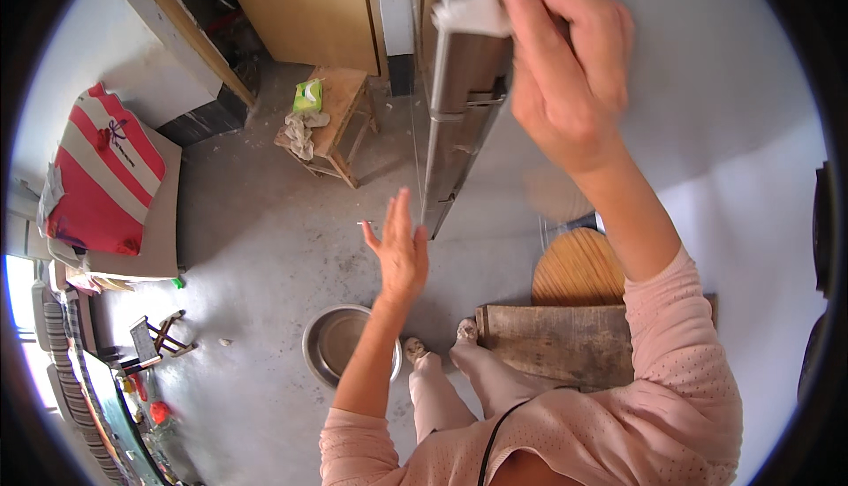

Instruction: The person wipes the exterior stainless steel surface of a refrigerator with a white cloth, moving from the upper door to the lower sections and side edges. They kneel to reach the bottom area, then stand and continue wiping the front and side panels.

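My right hand [570,69] is raised at the upper right with its fingers closed on a white cloth or tissue [474,12]. The white piece lies against the top part of the edge of a tall grey door or panel [457,82], which has metal latch parts along its brown side. My left hand [401,247] hangs lower, near the bottom end of that edge, fingers spread and holding nothing. Whether its fingertips touch the edge I cannot tell.
A metal basin [315,347] stands on the floor by my feet, beside a wooden bench or board [556,340] and a round wooden piece [576,267]. A wooden stool [341,98] bears a green tissue pack [308,95] and crumpled cloth or paper [303,134]. A folding stool [159,337] stands left.
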Demonstrator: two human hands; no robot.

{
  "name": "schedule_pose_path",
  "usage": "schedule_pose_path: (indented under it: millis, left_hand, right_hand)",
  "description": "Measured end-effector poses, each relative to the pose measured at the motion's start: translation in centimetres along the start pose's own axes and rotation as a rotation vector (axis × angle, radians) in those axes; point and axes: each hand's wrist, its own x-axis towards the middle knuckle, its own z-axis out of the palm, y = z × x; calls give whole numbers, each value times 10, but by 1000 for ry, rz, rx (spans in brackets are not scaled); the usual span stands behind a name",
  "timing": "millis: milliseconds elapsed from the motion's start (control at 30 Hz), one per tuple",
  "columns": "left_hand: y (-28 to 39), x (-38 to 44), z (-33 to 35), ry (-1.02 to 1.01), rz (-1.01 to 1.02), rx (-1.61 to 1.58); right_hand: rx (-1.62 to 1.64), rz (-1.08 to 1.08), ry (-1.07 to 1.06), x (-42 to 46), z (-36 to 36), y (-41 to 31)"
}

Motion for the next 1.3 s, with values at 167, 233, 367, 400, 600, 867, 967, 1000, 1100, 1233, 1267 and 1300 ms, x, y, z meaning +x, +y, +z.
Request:
schedule_pose_path:
  millis: [167, 233, 367, 400, 600, 867, 967, 1000, 1100, 1233, 1267, 1300]
  left_hand:
    - [-19, -7, 51, 28, -16, -134]
    - [-30, 0, 66, 92, 25, -160]
    - [-48, 17, 91, 159, 147, -194]
    - [-50, 21, 97, 169, 187, -199]
    - [-79, 40, 127, 298, 349, -289]
    - [-88, 51, 152, 458, 521, -201]
    - [-91, 57, 154, 496, 550, -104]
    - [-94, 61, 152, 546, 568, -106]
    - [-98, 68, 158, 637, 616, -95]
    - [-93, 68, 146, 607, 585, -43]
    - [-91, 65, 147, 583, 575, -49]
    - [-90, 62, 145, 633, 587, 4]
  right_hand:
    - [37, -37, -73, -98, 6, -25]
    - [66, -30, -200, -131, -1, -41]
    - [86, -93, -360, -193, -3, -66]
    - [130, -100, -381, -197, -6, -66]
    - [-18, -132, -450, -133, -7, -52]
    - [50, -203, -410, -192, 3, -82]
    - [8, -367, -336, -248, 10, -97]
    - [-17, -376, -326, -257, 10, -97]
    - [-80, -398, -207, -268, 2, -73]
    - [-475, -339, 111, -175, -25, -1]
    - [-431, -310, 177, -144, -31, 20]
    - [-370, -275, 251, -126, -32, 29]
